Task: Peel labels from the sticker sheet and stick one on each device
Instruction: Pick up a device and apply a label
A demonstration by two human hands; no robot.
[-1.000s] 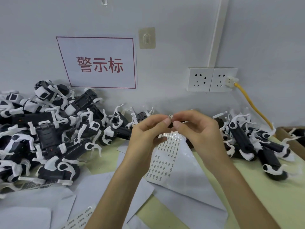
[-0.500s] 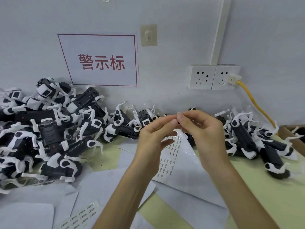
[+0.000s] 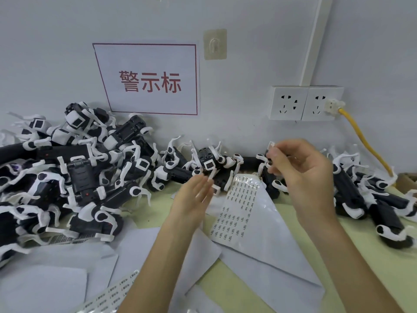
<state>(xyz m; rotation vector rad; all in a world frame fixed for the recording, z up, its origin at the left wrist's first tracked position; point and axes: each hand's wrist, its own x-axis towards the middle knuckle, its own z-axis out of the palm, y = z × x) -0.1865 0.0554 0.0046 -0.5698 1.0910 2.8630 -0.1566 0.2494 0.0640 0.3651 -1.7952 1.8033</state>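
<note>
Sticker sheet [image 3: 239,206]: white, rows of tiny dark-print labels, approx. flat, between two heaps. One small white label [image 3: 271,146], prob. peeled off, pinched in right hand [image 3: 300,168] fingertips. Black/white devices [image 3: 79,177] in tangled piles L & R of sheet.

A white sign [image 3: 149,80] with a red border and three red Chinese characters is stuck on the grey wall [image 3: 45,53]. Just right of it, a bit higher up, a beige adhesive hook [image 3: 215,44] is mounted. Further right, two white sockets [image 3: 288,103] are fixed side by side, and a white cable duct [image 3: 316,41] is run straight up from their top. A white plug [image 3: 333,104] is pushed into the right-hand one, with a yellow cable [image 3: 365,143] trailed down to the right. A corner of a cardboard box [image 3: 407,180] can be made out at the right edge of the pale yellow-green desk [image 3: 372,240]. Blank white sheets [image 3: 45,288] are scattered over the near left part.
</note>
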